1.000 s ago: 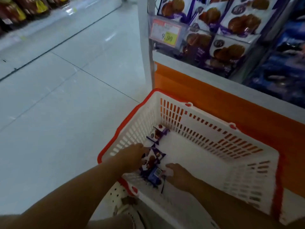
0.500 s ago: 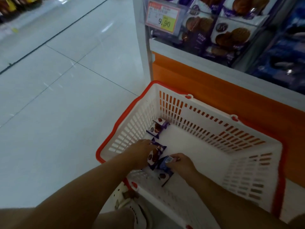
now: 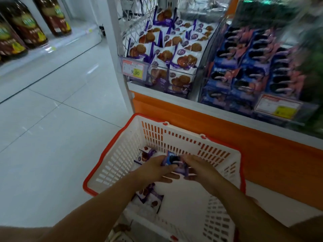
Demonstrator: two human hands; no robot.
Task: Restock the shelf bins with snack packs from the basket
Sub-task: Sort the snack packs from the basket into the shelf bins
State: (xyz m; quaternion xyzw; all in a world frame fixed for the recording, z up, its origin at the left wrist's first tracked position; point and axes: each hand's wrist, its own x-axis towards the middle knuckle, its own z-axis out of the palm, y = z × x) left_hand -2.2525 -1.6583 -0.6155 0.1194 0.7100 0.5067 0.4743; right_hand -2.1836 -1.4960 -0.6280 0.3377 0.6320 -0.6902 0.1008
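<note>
You have a little blue snack pack [image 3: 170, 160] in both hands, up above the middle of the basket [image 3: 225, 155]. Your left hand [image 3: 153, 172] pinches it from the left, with the fingers curled under it and the thumb on top. Your right hand [image 3: 197, 169] pinches the other end. There may be a second purple pack [image 3: 182, 169] tucked under the blue one, but it is too blurry to be sure.

The basket is almost empty. One purple pack [image 3: 146, 155] lies on the bottom near the far left wall. Two or so more packs [image 3: 150, 196] lie on the bottom close to you, under your left arm. The rest of the bottom is bare white.

So most of the job looks done, I think. What is left is the pack in your hands and those few on the bottom.

Up ahead is the shelf. The left bin [image 3: 174, 49] is piled high with purple and white cookie packs. The bin beside it [image 3: 244, 63] is stacked with dark blue packs. Your blue pack looks like it belongs with those, so that bin is my guess for where it goes. A yellow price tag [image 3: 133, 69] hangs on the front of the left bin. The basket stands on the floor [image 3: 52, 137], right against the orange base [image 3: 227, 135] of the shelf.
</note>
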